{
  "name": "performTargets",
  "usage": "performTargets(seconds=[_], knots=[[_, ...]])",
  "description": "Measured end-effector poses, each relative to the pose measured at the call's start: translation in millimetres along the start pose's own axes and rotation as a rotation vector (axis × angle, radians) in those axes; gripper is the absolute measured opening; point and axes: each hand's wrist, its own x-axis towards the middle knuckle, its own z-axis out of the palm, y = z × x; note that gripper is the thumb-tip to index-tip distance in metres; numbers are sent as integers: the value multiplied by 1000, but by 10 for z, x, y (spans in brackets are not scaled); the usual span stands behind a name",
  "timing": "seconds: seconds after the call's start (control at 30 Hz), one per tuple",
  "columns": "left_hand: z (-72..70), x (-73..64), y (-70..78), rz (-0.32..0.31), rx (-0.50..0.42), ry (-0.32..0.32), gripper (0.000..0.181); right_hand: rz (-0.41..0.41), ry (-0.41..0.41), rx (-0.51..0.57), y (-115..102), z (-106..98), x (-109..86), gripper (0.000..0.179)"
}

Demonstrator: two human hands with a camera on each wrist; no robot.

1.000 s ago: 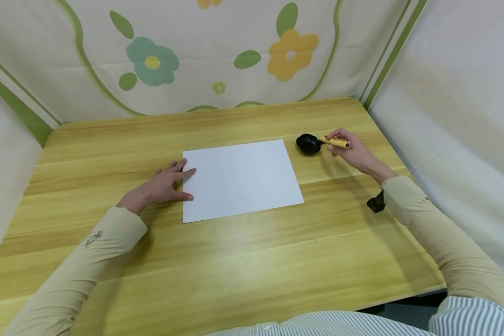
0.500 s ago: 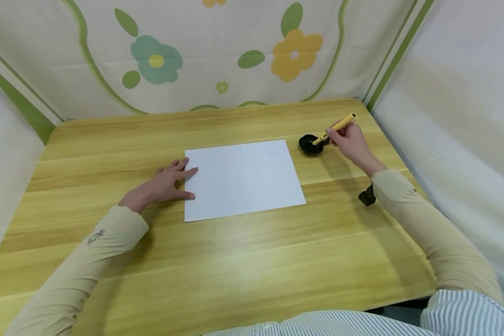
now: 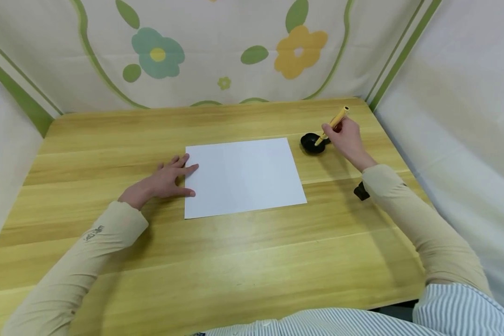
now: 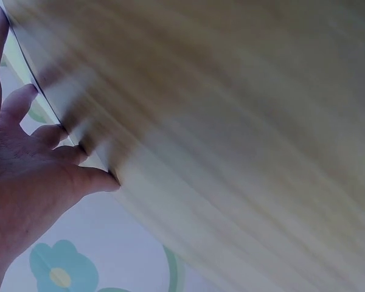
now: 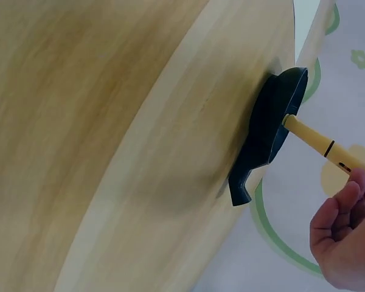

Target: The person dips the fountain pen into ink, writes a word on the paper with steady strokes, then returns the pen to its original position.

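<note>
My right hand (image 3: 347, 135) pinches a yellow pen (image 3: 337, 119) between thumb and fingers, its rear end tilted up. The pen's lower end dips into a small black dish (image 3: 308, 143) with a short handle, which stands on the table right of the paper. In the right wrist view the dish (image 5: 274, 115) shows from the side, with the pen (image 5: 313, 137) reaching over its rim. My left hand (image 3: 165, 181) lies with spread fingers on the left edge of a blank white sheet of paper (image 3: 245, 177); thumb and index finger reach onto the sheet.
A small black object (image 3: 361, 191) sits on the wooden table (image 3: 252, 261), partly hidden by the right sleeve (image 3: 403, 210). A flower-patterned cloth (image 3: 218, 51) hangs along the table's back edge, and white cloth (image 3: 466, 116) hangs at the right.
The right hand has turned the pen from nearly flat to steeply tilted and brought its lower end into the black dish. The left hand stays on the paper; the view has shifted slightly.
</note>
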Motion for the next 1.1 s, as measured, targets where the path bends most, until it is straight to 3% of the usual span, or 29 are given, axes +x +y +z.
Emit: performTargets(seconds=[0.23,0.5,0.7,0.97,1.1], knots=[[-7,-18,1,2,14,11,84,26,-3,42,-39,56,36,18],[17,-34,-41,-7,16,8,85,38,1,40,-22,94,12,26],[60,-53,-34,-11,10,10,84,41,-51,8,25,132,11,28],[70,-73,3,-19,3,12,84,79,-132,33,60,163,-16,27],[69,-60,11,-16,1,13,84,97,-134,67,84,167,-27,27]])
